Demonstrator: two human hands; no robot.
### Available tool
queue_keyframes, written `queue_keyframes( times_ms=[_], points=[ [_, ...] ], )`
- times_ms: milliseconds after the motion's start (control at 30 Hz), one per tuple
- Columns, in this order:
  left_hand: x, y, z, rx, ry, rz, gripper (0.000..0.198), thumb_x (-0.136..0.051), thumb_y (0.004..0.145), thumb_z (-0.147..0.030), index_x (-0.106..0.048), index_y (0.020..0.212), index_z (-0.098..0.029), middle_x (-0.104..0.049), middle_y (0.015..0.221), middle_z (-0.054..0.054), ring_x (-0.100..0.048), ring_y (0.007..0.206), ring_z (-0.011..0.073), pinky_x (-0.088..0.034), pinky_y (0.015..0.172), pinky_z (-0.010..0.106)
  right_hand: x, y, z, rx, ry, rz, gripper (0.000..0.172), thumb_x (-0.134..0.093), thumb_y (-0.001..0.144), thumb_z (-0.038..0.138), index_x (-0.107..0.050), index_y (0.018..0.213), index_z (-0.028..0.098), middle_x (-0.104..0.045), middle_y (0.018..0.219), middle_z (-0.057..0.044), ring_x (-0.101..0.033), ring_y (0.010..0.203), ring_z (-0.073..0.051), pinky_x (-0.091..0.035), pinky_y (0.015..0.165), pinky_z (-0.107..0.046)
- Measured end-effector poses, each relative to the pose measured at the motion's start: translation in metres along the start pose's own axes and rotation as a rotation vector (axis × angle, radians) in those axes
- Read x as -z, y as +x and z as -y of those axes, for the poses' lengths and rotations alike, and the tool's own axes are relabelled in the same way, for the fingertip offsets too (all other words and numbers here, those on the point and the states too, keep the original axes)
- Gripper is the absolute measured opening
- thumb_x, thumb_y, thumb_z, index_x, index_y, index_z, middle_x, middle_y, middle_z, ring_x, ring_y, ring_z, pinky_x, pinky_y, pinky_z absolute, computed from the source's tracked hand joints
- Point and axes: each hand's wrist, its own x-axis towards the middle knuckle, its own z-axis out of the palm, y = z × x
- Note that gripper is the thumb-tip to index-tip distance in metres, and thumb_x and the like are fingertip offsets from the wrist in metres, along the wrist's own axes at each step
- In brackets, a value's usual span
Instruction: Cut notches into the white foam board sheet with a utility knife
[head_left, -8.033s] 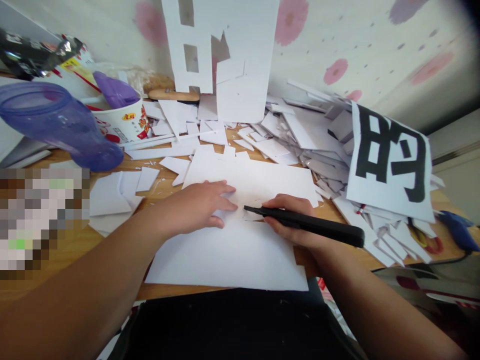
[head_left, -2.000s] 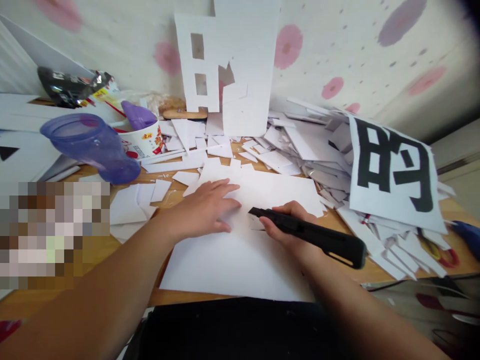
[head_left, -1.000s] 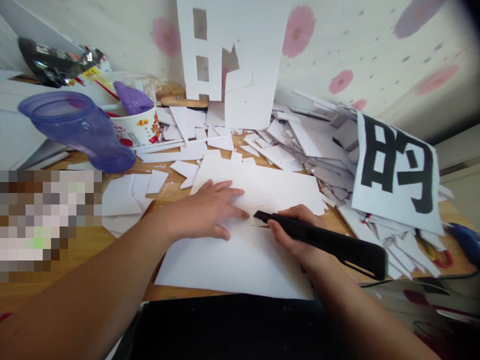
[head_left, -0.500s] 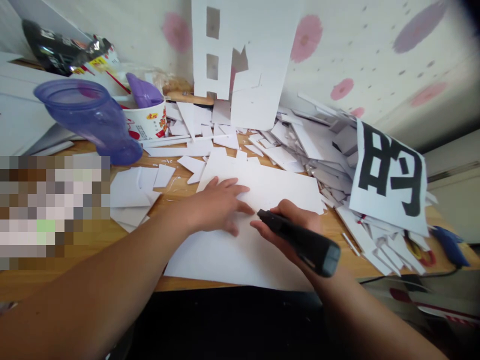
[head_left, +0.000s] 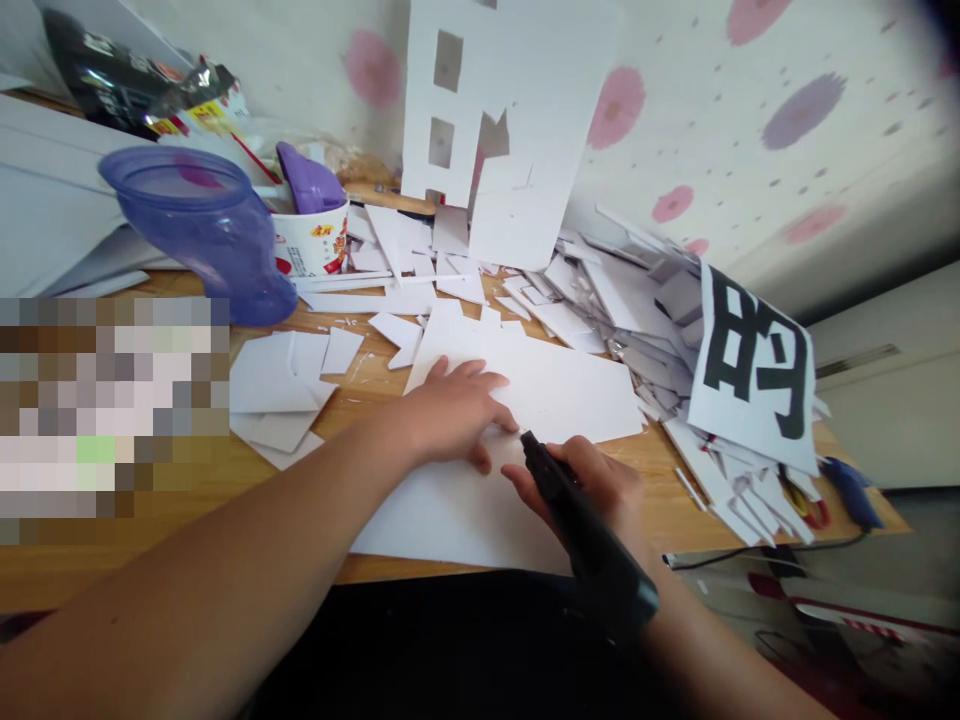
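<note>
1. White sheet [head_left: 540,375] lying flat on the wooden table [head_left: 646,480], directly in front of the person; its near edge comes close to the table's front edge, and both hands are over its middle.
2. The left hand [head_left: 456,412] rests on the sheet, fingers spread and gripping nothing; its index fingertip lies just beside the front end of the black cutter.
3. The right hand [head_left: 604,485] is closed around the black cutter [head_left: 589,545]; the tool slants, front end down toward the sheet, butt raised toward the person; the blade is too small to make out, so whether it touches the sheet I cannot tell.
4. Beyond the sheet, a standing white board [head_left: 514,215] with cut-out openings is upright before the wall [head_left: 697,110], which has pink and purple spots.
5. On the right, a heap of white scraps [head_left: 626,325]; a printed page [head_left: 750,370] with a bold black character lies tilted on it; yellow-and-red scissor handles [head_left: 820,513] and a blue object [head_left: 853,492] with a cord are near.
6. On the left, a translucent purple vessel [head_left: 217,230]; a paper cup [head_left: 311,245] just behind it, with a purple scoop [head_left: 311,182] inside; loose white pieces [head_left: 274,370] lie nearer the person.
</note>
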Motion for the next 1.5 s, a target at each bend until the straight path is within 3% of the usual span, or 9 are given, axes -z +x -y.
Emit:
queue_keyframes(
  times_ms=[767, 1167, 1300, 1500],
  points=[
    [0.001, 0.0, -0.001, 0.002, 0.019, 0.01, 0.052, -0.083, 0.071, -0.04, -0.069, 0.121, -0.042, -0.039, 0.157, 0.006, -0.018, 0.149, 0.0383, -0.01, 0.114, 0.067, 0.003, 0.001, 0.004, -0.167, 0.163, 0.039, 0.034, -0.074, 0.082, 0.045, -0.055, 0.071, 0.019, -0.055, 0.053, 0.005, -0.046, 0.044, -0.007, -0.035, 0.043, -0.019],
    [0.006, -0.003, -0.002, 0.021, 0.019, 0.056, 0.053, -0.079, 0.074, -0.042, -0.066, 0.125, -0.041, -0.031, 0.162, 0.004, -0.01, 0.152, 0.0358, -0.005, 0.116, 0.064, 0.025, 0.023, -0.04, -0.294, 0.282, 0.273, 0.025, -0.076, 0.079, 0.044, -0.065, 0.082, 0.021, -0.064, 0.067, 0.002, -0.056, 0.057, -0.012, -0.042, 0.05, -0.021],
    [0.005, -0.001, -0.001, 0.012, 0.035, 0.054, 0.054, -0.08, 0.074, -0.041, -0.065, 0.126, -0.045, -0.034, 0.161, 0.004, -0.012, 0.151, 0.0374, -0.008, 0.115, 0.066, 0.023, 0.022, -0.051, -0.313, 0.372, 0.256, 0.025, -0.077, 0.077, 0.042, -0.067, 0.084, 0.02, -0.067, 0.072, -0.001, -0.059, 0.061, -0.014, -0.045, 0.053, -0.023],
    [0.003, 0.001, 0.001, 0.005, 0.065, 0.059, 0.057, -0.081, 0.074, -0.04, -0.063, 0.127, -0.046, -0.033, 0.161, 0.003, -0.012, 0.151, 0.0387, -0.01, 0.115, 0.065, 0.027, 0.026, -0.073, -0.382, 0.664, 0.131, 0.024, -0.08, 0.077, 0.038, -0.066, 0.085, 0.02, -0.068, 0.07, -0.001, -0.063, 0.059, -0.015, -0.051, 0.055, -0.026]
  ],
)
